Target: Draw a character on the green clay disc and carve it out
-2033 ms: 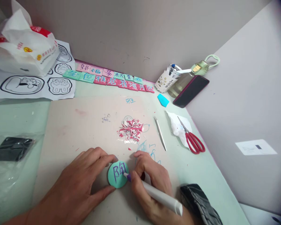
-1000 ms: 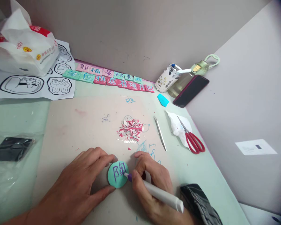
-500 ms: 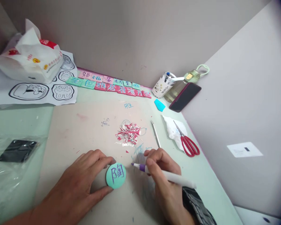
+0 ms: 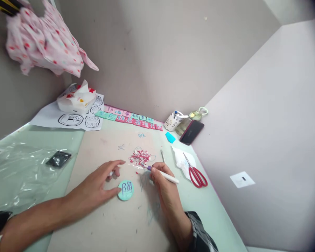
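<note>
A round turquoise disc (image 4: 126,195) with a purple written character lies flat on the beige mat (image 4: 94,217). My left hand (image 4: 101,180) is spread beside it, thumb tip at the disc's left edge and index finger stretched out above. Something small and white shows among its curled fingers; I cannot make out what. Between thumb and fingers of my right hand (image 4: 166,189) is a white marker (image 4: 168,177) with a purple collar, its tip pointing left. That tip is close to a pile of red and white scraps (image 4: 140,157).
Red-handled scissors (image 4: 197,176) lie on crumpled tissue (image 4: 180,157) at the right. A craft knife (image 4: 162,156), a phone (image 4: 191,132) and a pen cup (image 4: 172,121) stand or lie farther back. Lettered tiles (image 4: 136,120) line the back edge. Clear plastic (image 4: 23,175) spreads at left.
My left index finger has come off the disc, and the hand has opened. The marker has moved up toward the scraps. The view has tilted up, bringing in a pink spotted cloth.
</note>
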`<move>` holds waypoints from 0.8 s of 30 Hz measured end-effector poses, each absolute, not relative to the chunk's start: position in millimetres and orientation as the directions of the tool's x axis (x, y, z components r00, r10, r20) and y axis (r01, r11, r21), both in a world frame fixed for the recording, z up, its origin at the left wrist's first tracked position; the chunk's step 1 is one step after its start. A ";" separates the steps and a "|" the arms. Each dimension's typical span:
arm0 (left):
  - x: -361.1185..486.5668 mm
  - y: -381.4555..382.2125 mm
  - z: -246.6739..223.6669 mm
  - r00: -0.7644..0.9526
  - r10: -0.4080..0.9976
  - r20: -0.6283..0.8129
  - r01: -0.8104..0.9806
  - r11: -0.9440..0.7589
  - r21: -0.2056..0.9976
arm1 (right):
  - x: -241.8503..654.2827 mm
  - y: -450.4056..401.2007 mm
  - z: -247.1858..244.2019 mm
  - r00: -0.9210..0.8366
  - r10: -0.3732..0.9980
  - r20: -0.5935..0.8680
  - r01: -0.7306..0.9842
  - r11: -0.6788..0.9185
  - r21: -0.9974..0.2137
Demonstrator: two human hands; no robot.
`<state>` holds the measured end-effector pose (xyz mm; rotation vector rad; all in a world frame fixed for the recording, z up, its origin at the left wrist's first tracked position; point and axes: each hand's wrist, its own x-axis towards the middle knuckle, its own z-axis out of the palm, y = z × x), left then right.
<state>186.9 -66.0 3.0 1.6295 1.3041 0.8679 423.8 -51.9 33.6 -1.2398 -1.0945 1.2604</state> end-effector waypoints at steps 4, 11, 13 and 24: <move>174.9 -63.1 16.0 0.103 0.994 0.030 0.261 -0.057 0.964 | 425.0 -49.7 30.8 0.028 0.999 -0.041 -0.079 -0.039 -0.996; 149.4 -61.2 30.7 0.027 1.000 -0.012 0.086 0.009 0.996 | 418.1 -48.4 29.6 -0.027 0.999 -0.029 -0.178 -0.033 -0.983; 150.7 -64.5 35.0 0.071 0.997 -0.011 0.033 0.008 0.999 | 414.9 -49.9 30.4 -0.037 0.999 -0.033 -0.218 -0.040 -0.975; 172.8 -88.5 39.8 0.148 0.989 0.019 0.182 -0.046 0.982 | 410.4 -52.7 37.8 -0.067 0.997 -0.032 -0.347 -0.053 -0.937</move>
